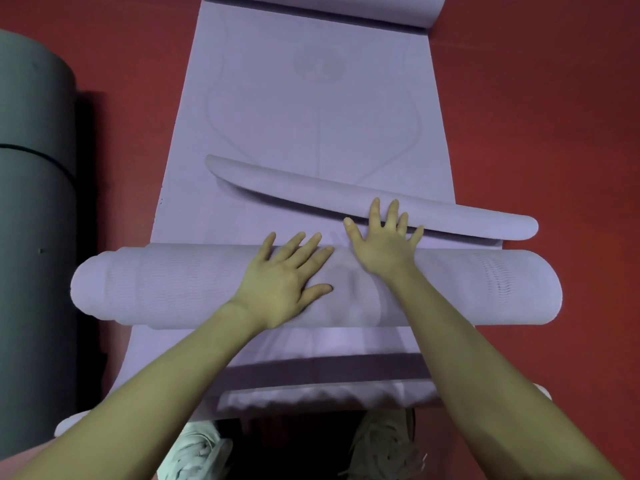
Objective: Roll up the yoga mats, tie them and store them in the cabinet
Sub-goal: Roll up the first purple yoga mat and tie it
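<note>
The left hand [284,275] lies flat on top of the roll [166,285], fingers spread and straight, thumb out to the right, palm pressing the rolled part of the mat [311,109]. The right hand [382,237] is also spread wide, its palm on the roll's far edge and its fingertips [375,206] reaching onto a raised fold [450,216] just beyond. Neither hand curls round anything.

The roll runs crosswise, under both hands, its left end stepped and uneven. The fold is a long ridge slanting across the flat mat, touching the right fingertips and ending past the mat's right edge. Whether this fold belongs to the same mat or a second layer is hard to tell. Farther out the mat stretches flat, with faint printed lines, and curls up at its far end [346,8], cut off by the top edge.

Nearer the person, more lilac sheet lies under the forearms; its layers are blurred. Two pale shoes [197,452] show at the bottom, partly hidden. At left lies a dark grey rolled mat [31,168], cut off by the frame, on the red floor [554,98].
</note>
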`<state>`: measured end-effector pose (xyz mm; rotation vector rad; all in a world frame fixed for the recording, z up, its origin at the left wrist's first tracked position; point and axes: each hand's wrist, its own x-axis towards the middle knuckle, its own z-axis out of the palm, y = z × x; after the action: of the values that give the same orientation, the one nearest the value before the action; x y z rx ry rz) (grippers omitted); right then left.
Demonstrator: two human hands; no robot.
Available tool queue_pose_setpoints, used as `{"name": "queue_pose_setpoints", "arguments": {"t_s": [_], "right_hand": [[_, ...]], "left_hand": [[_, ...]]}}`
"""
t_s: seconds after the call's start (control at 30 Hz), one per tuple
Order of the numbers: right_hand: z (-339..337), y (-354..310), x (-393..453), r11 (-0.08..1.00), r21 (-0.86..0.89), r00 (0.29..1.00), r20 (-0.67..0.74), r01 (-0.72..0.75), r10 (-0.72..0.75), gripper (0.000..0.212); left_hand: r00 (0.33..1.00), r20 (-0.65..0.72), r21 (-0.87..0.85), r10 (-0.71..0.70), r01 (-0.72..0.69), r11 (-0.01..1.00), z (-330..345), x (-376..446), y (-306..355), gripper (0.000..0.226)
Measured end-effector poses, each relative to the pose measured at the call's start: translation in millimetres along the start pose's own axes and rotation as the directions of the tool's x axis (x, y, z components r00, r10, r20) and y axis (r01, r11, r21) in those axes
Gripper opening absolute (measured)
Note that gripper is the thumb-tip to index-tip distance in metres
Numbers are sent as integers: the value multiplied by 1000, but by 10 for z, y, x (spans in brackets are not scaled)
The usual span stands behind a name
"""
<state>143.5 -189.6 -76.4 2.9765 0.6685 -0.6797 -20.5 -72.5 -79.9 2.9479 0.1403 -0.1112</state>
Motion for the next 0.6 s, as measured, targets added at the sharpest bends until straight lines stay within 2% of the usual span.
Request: {"name": "queue_pose_setpoints", "arguments": {"t_s": [0.2, 0.3, 0.4, 0.47, 0.6], "right_hand": [[-93, -21, 178, 998, 53, 999, -34, 41, -40, 82], [-136, -9, 126, 999, 19, 998, -28, 48, -48, 80], [-144, 30, 1, 996, -23, 996, -34, 81, -82, 78], [-121, 43, -96, 990, -60, 989, -63, 130, -134, 75], [-28, 36, -285, 979, -63, 965, -170, 192, -200, 90]], "left_hand": [[993, 6, -5, -117, 117, 993, -89, 269, -116, 77], [980, 39, -50, -197, 199, 979, -131, 462, -251, 84], [972, 15, -67, -236, 236, 969, -161, 624, -348, 87], [964, 63, -67, -258, 262, 963, -182, 718, -407, 92], [946, 115, -36, -302, 308, 951, -205, 809, -461, 92]]}}
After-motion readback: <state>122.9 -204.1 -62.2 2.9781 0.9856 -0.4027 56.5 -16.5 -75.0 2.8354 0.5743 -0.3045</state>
